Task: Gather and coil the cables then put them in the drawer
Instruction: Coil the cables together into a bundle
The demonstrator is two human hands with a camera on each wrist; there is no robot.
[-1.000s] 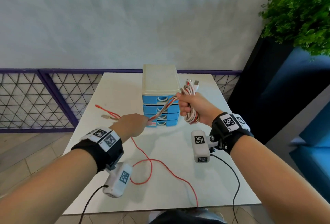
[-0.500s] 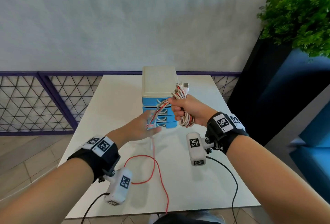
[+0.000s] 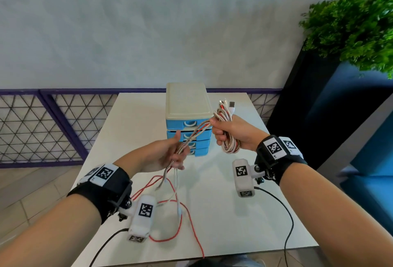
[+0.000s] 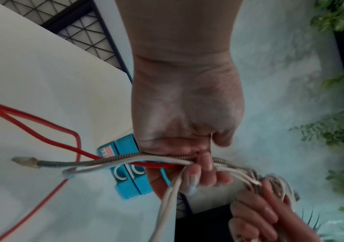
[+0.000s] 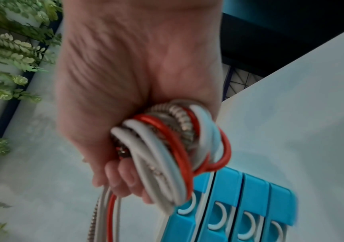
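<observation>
My right hand (image 3: 232, 131) grips a coil of white, red and braided cables (image 3: 229, 143) in front of the blue drawer unit (image 3: 187, 126); plug ends stick up above the fist. The right wrist view shows the coil (image 5: 167, 147) wrapped in that fist. From it, loose strands (image 3: 194, 136) run down left into my left hand (image 3: 168, 157), palm up, whose fingertips (image 4: 205, 161) pinch them. Below the left hand the tails hang, and the red cable (image 3: 187, 222) loops on the table. A braided tail with its plug (image 4: 24, 161) dangles free.
The white table (image 3: 244, 213) carries the drawer unit, which has a cream top and several shut blue drawers (image 5: 239, 204). A purple lattice railing (image 3: 42, 126) runs behind on the left. A green plant (image 3: 357, 30) on a dark stand is at the right.
My left hand has turned palm up and slid along the strands, lifting their tails off the table. The red cable's slack has drawn nearer. The right hand has held the coil about in place.
</observation>
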